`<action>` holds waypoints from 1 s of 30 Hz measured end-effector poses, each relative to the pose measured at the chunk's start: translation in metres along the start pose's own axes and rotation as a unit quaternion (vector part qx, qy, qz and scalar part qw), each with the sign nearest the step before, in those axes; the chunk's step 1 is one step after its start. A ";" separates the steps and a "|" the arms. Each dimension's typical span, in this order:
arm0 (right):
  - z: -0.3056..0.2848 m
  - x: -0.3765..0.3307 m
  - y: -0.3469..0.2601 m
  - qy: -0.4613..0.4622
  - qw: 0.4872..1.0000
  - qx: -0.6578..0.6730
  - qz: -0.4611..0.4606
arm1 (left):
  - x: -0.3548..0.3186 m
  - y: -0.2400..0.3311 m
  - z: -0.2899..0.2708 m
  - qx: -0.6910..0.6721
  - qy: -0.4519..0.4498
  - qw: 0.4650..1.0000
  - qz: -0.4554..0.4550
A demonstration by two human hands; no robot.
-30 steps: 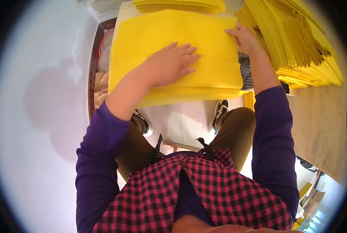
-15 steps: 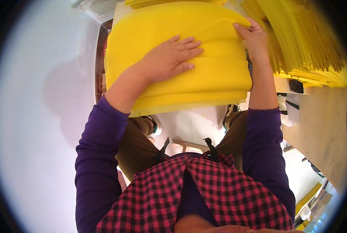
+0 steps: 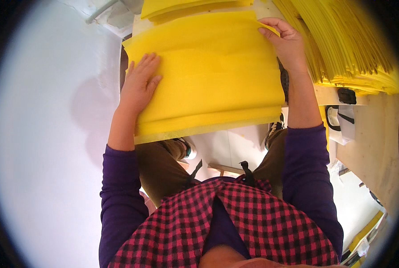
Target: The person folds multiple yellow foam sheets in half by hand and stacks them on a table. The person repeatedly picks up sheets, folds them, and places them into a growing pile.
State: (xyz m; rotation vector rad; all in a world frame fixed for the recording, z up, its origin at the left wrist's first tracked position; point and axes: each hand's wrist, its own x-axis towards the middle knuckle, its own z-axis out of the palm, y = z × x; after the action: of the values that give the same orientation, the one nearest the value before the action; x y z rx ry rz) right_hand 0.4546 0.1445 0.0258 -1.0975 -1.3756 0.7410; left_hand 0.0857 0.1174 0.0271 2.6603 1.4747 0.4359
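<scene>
A wide sheet of yellow fabric (image 3: 213, 71) lies spread in front of me, with a folded band along its near edge. My left hand (image 3: 141, 82) rests flat on its left side, fingers stretched out and pointing away from me. At the far right corner my right hand (image 3: 286, 42) pinches the fabric's edge between thumb and fingers. What lies beneath the sheet is mostly covered.
Tall stacks of folded yellow fabric (image 3: 338, 40) stand at the far right. More yellow fabric (image 3: 186, 9) lies beyond the sheet. A small black object (image 3: 346, 95) sits by the wooden board (image 3: 373, 129) on the right. A white wall (image 3: 47, 134) rises at the left.
My left hand has slid from the sheet's middle to its left side. The fabric's far edge has come nearer and lies straighter. My right hand still pinches the far right corner.
</scene>
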 end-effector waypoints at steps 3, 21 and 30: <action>-0.004 -0.002 -0.001 -0.020 0.998 0.016 -0.063 | 0.007 0.001 -0.011 0.042 0.106 0.993 -0.016; -0.011 -0.011 0.004 -0.086 0.988 0.122 -0.045 | 0.124 0.022 -0.028 0.029 -0.123 0.992 -0.001; -0.016 -0.017 -0.004 -0.117 0.989 0.081 -0.035 | 0.098 0.035 -0.024 0.087 -0.008 0.994 0.064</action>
State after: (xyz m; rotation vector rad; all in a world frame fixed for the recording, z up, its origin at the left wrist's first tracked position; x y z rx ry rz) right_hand 0.4674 0.1250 0.0251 -0.8511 -1.5128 0.9354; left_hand 0.1568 0.1792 0.0781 2.8978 1.4018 0.3065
